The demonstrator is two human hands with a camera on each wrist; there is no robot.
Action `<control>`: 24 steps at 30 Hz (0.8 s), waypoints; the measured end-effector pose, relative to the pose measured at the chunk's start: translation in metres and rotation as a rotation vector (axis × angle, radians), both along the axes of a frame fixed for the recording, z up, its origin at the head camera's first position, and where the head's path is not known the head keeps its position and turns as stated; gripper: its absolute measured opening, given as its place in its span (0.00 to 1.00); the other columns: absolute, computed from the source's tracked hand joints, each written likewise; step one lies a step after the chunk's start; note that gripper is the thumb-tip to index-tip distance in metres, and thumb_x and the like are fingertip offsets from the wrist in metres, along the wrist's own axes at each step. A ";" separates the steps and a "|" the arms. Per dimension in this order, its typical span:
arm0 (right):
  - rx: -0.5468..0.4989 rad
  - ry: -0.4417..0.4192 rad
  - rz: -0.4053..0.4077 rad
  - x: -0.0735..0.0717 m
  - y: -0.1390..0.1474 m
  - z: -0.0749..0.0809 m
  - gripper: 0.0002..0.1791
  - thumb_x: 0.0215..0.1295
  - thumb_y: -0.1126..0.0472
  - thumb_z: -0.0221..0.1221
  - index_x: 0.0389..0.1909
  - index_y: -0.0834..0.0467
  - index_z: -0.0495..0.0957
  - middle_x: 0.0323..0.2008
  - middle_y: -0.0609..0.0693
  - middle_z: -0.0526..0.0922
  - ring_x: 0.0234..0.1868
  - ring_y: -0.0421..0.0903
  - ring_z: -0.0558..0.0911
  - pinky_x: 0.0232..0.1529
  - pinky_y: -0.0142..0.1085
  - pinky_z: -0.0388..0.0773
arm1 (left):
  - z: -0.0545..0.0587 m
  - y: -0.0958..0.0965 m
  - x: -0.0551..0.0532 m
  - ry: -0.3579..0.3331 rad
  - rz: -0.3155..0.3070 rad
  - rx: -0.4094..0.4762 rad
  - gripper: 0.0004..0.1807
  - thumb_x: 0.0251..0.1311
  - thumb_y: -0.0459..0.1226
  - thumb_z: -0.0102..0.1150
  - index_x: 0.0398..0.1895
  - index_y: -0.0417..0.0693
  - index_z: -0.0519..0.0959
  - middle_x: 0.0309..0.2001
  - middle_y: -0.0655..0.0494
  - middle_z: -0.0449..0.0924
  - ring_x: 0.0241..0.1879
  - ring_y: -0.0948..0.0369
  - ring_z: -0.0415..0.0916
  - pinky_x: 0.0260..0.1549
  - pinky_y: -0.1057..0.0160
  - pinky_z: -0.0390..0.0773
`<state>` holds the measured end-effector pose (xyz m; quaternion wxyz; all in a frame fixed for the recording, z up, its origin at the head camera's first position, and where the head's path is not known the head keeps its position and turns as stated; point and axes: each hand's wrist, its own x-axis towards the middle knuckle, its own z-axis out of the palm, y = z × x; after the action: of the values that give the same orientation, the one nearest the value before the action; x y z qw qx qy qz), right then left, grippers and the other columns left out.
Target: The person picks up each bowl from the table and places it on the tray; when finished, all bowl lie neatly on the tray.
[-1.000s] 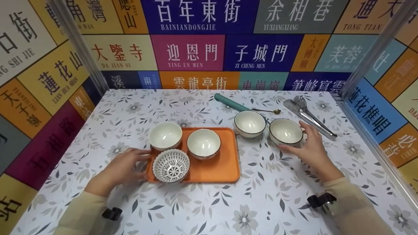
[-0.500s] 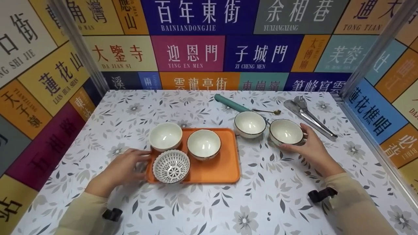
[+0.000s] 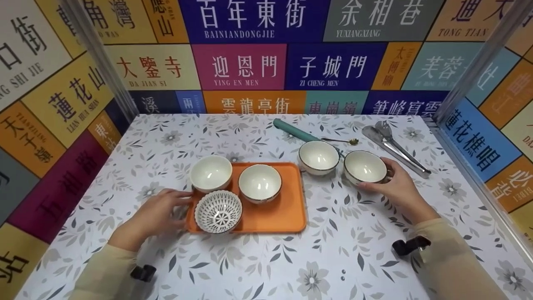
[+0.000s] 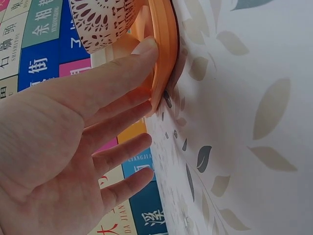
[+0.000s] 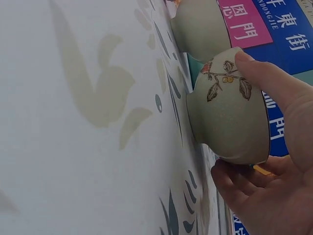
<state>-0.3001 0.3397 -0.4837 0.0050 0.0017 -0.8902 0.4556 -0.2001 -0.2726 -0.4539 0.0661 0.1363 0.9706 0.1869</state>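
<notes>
My right hand [image 3: 402, 187] holds a cream bowl [image 3: 364, 167] from its right side, thumb on the near wall and fingers on the far side. In the right wrist view, a branch with leaves decorates this bowl [image 5: 230, 112], its foot right at the tabletop. My left hand [image 3: 156, 214] lies at the left end of an orange tray [image 3: 285, 212]. The left wrist view shows the thumb on the tray rim [image 4: 166, 44] and the other fingers extended beside it. On the tray are two plain bowls, one left [image 3: 211, 173] and one right [image 3: 260, 182], and a black-patterned bowl [image 3: 218, 211].
Another cream bowl [image 3: 319, 157] stands just left of the held one. Behind it lie a teal-handled utensil [image 3: 295, 131] and a small gold-tipped spoon [image 3: 341, 141]. Metal tongs [image 3: 393, 148] lie at the back right. Printed panels enclose the table's back and sides.
The fingers of my right hand have come closer round the bowl's side. The left hand, the tray and the bowls have stayed in place.
</notes>
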 end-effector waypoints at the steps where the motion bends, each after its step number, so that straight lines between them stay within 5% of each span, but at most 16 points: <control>1: -0.002 0.002 -0.006 0.000 0.000 0.000 0.65 0.45 0.41 0.81 0.80 0.59 0.56 0.68 0.62 0.72 0.64 0.57 0.73 0.56 0.30 0.69 | 0.000 0.000 0.000 0.003 -0.002 0.001 0.36 0.50 0.43 0.80 0.66 0.51 0.80 0.73 0.51 0.73 0.73 0.41 0.66 0.69 0.29 0.64; 6: 0.002 0.004 -0.036 0.004 0.001 0.000 0.67 0.42 0.39 0.81 0.80 0.58 0.57 0.69 0.61 0.72 0.66 0.57 0.74 0.58 0.32 0.70 | -0.001 0.000 -0.001 -0.003 0.000 0.000 0.38 0.49 0.43 0.80 0.67 0.52 0.80 0.73 0.51 0.73 0.73 0.42 0.65 0.70 0.29 0.62; 13: 0.001 0.043 -0.050 0.010 0.003 -0.004 0.64 0.45 0.43 0.81 0.80 0.58 0.57 0.68 0.64 0.73 0.65 0.59 0.74 0.49 0.18 0.71 | -0.002 0.000 -0.001 0.003 -0.003 0.005 0.38 0.48 0.44 0.80 0.67 0.52 0.79 0.73 0.52 0.73 0.73 0.42 0.65 0.69 0.28 0.63; 24: -0.053 0.064 0.025 0.028 -0.004 0.001 0.62 0.45 0.49 0.82 0.79 0.57 0.58 0.72 0.63 0.70 0.68 0.60 0.73 0.51 0.11 0.70 | 0.000 0.000 0.000 0.034 -0.032 -0.010 0.35 0.48 0.43 0.81 0.64 0.50 0.82 0.71 0.50 0.75 0.71 0.42 0.67 0.68 0.29 0.65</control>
<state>-0.2717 0.3357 -0.4826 0.0277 0.0272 -0.8772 0.4785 -0.1998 -0.2729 -0.4537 0.0533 0.1546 0.9702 0.1789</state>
